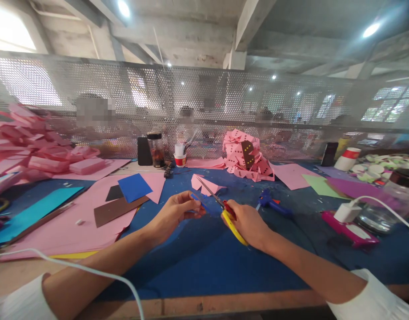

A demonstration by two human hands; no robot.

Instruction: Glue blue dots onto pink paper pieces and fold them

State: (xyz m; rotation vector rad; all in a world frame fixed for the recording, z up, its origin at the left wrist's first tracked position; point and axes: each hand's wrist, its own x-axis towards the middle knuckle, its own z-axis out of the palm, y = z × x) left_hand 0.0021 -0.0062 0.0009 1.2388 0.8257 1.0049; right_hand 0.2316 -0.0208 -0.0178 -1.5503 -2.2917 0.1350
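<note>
My left hand [182,207] pinches a small strip of blue paper [195,196] over the middle of the blue table mat [204,271]. Around the yellow and red handles of a pair of scissors [234,227] my right hand [247,222] is closed. The scissor blades point up and left, close to the blue strip; whether they touch it I cannot tell. Behind the blades lies a folded pink paper piece [207,184]. To the right of my right hand rests a blue glue gun [274,203].
On the left, a blue paper square [134,187] and a brown strip [116,211] lie on pink sheets [74,235]. Pink dotted pieces [236,153] are heaped at the back before a perforated metal screen [198,98]. A magenta power strip [351,231] sits right; a white cable [91,272] crosses front left.
</note>
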